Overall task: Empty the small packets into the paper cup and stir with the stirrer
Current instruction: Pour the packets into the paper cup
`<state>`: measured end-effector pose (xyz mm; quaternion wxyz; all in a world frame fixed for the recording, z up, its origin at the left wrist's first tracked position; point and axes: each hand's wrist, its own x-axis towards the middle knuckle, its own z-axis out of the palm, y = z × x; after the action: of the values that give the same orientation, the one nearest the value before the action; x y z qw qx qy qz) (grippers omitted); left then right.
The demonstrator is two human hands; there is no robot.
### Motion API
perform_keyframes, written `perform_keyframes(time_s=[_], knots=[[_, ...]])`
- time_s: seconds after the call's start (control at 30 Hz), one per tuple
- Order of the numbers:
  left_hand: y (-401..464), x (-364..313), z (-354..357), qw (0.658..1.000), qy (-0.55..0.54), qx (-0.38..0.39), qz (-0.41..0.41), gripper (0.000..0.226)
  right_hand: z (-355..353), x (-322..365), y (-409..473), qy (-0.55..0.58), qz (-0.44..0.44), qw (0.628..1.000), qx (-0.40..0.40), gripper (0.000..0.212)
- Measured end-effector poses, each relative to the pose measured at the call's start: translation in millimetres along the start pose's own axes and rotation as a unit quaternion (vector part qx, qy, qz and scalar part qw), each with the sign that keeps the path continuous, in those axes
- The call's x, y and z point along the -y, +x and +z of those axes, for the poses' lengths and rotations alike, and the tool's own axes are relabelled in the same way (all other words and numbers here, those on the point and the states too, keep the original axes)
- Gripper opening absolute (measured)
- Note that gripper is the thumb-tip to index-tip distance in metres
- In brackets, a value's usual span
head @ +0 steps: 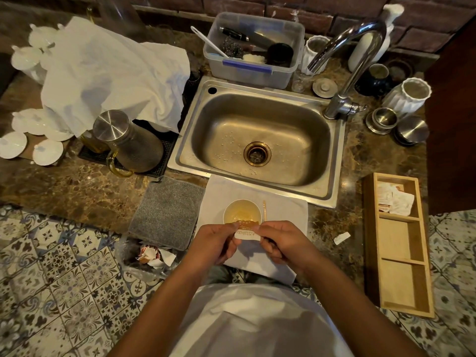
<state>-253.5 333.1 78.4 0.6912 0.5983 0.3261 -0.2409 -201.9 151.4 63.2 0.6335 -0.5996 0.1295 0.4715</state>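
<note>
A white paper cup (242,212) with pale yellowish liquid stands on a white cloth (283,215) at the counter's front edge. A thin wooden stirrer (264,211) lies on the cloth just right of the cup. My left hand (215,243) and my right hand (279,242) pinch the two ends of one small white and orange packet (246,232), held flat just in front of the cup's near rim. More small packets (395,200) lie in the far compartment of a wooden tray (399,243) at the right.
A steel sink (260,140) with a tap (347,70) lies behind the cup. A grey mat (167,212) sits left of the cloth, with torn packet scraps (154,256) in a clear bag below it. A metal-lidded jug (128,143) stands at the left. A paper scrap (341,238) lies right of the cloth.
</note>
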Motion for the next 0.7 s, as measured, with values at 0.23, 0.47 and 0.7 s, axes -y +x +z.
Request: perform_keyframes(time_s=[0.23,0.47,0.7], knots=[[1.1,-3.2,-3.2,1.0,0.003,0.002,0.023,0.039,-3.2,-0.1,1.6,0.011,0.013,1.0,-0.007,0.035],[1.7,-4.2,-4.8,1.0,0.007,0.007,0.028,0.039,-2.6,1.0,2.0,0.002,0.023,1.0,-0.003,0.04],[1.7,-4.3,-6.6,1.0,0.001,0.006,0.022,0.037,0.2,3.5,1.8,-0.001,0.026,1.0,-0.011,0.045]])
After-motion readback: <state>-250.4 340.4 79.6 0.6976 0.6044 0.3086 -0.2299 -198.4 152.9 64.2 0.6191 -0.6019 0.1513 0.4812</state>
